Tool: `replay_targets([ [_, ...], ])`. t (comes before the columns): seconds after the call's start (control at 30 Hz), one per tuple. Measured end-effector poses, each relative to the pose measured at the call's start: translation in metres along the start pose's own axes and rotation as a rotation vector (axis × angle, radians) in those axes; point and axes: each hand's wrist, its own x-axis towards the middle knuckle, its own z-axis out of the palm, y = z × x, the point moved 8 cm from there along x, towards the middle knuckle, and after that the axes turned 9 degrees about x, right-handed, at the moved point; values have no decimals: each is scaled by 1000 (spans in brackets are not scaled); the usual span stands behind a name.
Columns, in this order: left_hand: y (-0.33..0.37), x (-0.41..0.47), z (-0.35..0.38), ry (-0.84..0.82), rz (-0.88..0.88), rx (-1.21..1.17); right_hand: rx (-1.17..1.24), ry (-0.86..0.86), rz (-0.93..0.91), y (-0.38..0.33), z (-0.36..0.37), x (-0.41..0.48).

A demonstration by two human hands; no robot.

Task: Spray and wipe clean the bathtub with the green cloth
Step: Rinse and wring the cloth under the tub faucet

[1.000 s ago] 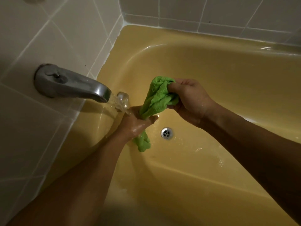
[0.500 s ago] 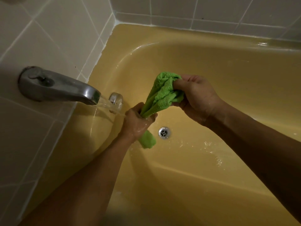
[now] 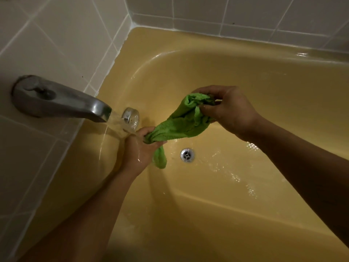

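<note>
My left hand (image 3: pixel 138 150) grips the green cloth's (image 3: pixel 181 123) lower end under the spout (image 3: pixel 62 101) stream; right hand (image 3: pixel 228 110) pinches its upper end, cloth stretched btwn them above the yellow bathtub (image 3: pixel 264 87), drain (image 3: pixel 187 154) just right.

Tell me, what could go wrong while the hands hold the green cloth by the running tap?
Water from the faucet strikes the left hand and may splash beyond the bathtub. If the wet grip slips, the green cloth could drop onto the drain and block it.
</note>
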Motion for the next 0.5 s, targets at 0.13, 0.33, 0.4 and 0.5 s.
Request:
replay_targets([
  [0.13,12,-1,-14,45,92,103,-153,-120,33,5,15,-3],
  [0.33,28,7,-10,-40,190,138,-703,-350,-163,13,86,-10],
  [0.4,31,8,-10,-60,192,151,-785,-345,-217,17,97,-5],
  [0.5,26,8,-12,-114,197,208,-738,-276,-313,6,95,2],
])
